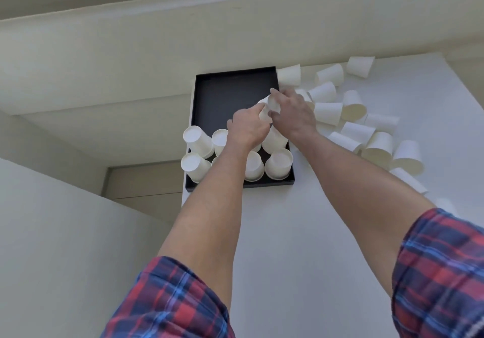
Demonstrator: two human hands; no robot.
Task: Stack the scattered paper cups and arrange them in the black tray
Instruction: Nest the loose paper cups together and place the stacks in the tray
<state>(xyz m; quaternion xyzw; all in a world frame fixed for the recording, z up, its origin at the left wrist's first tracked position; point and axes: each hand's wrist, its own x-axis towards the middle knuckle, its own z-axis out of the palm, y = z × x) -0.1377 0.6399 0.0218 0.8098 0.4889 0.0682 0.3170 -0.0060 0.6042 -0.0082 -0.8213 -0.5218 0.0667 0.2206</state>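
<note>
Both hands meet over the middle of the black tray [230, 86]. Left hand [247, 128] has its fingers curled around the lower part of a white paper cup [267, 107], thumb tip on its side. Right hand [293, 112] closes over the same cup from the 3 o'clock side, fingertips wrapped on its upper end; whether one cup or a nested pair is held cannot be told. Both forearms bare, plaid sleeves [167, 301] pushed up near the elbows. Below the hands, at the tray's 6 o'clock end, upside-down cups [279, 163] stand in two rows, bases up, partly hidden by the left wrist. The tray's 12 o'clock half is bare. At 3 o'clock of the tray, scattered cups [328, 112] lie mostly tipped on their sides across the white surface [288, 233], many touching; one cup [289, 75] lies against the tray's far right corner.
</note>
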